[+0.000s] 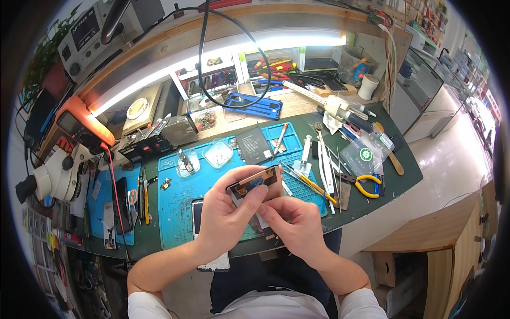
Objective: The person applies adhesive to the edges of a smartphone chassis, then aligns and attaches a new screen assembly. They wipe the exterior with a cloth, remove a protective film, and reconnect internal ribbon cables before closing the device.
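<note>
The left hand [226, 207] holds what seems a phone part [247, 184]; the right hand [296, 224] pinches just below; a blue mat [178, 212] and pliers [367, 177] lie on the green surface [411, 173].

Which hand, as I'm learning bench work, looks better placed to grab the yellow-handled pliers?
Probably the right hand: it is nearer the pliers, while the left hand grips the phone-like device.

The green bench [406, 183] carries a large blue mat [199, 183]. A wooden-handled tool [396, 164] lies near the bench's right edge, a smaller mat [96, 210] toward its left.
</note>
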A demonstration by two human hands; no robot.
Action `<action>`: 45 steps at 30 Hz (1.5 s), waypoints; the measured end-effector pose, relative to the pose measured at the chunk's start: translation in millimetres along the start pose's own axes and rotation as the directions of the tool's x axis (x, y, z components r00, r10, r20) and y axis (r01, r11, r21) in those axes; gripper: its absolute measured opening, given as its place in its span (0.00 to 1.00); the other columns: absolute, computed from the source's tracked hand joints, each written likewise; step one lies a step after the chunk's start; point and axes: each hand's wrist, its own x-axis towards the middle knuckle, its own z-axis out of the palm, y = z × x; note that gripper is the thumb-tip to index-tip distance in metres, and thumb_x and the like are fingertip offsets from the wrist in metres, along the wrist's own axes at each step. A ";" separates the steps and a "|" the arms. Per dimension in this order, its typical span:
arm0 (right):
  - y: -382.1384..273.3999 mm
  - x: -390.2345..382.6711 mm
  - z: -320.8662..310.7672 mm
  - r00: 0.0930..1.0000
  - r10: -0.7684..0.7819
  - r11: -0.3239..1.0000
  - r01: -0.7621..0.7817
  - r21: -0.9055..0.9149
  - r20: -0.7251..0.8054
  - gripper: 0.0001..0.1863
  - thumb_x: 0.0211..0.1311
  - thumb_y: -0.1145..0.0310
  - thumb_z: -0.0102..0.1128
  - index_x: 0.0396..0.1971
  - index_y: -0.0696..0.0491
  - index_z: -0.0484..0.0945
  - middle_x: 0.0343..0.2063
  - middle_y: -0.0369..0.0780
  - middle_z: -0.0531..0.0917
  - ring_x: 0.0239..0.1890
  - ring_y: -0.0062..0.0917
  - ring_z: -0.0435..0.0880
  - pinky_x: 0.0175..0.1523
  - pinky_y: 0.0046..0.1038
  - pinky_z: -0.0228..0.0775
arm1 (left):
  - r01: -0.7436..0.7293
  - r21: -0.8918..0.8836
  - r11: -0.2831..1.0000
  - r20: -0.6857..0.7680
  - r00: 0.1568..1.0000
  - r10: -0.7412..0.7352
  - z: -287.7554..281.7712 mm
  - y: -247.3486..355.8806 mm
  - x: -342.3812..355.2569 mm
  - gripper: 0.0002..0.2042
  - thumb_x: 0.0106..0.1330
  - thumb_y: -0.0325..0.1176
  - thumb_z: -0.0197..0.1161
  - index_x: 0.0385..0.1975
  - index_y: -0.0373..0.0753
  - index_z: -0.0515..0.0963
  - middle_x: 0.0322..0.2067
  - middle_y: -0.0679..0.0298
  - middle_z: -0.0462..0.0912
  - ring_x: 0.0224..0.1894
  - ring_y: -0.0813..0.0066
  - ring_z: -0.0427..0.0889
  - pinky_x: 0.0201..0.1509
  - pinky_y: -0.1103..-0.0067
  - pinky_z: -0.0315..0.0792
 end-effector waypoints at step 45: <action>-3.7 4.1 -0.1 1.000 -0.002 0.999 0.001 -0.046 -0.012 0.11 0.68 0.66 0.68 0.39 0.61 0.87 0.24 0.37 0.88 0.27 0.14 0.86 0.31 0.19 0.76 | -0.014 0.014 1.000 -0.038 0.999 0.014 0.0 0.1 6.3 0.15 0.77 0.31 0.58 0.58 0.30 0.76 0.53 0.48 0.84 0.56 0.64 0.84 0.63 0.68 0.77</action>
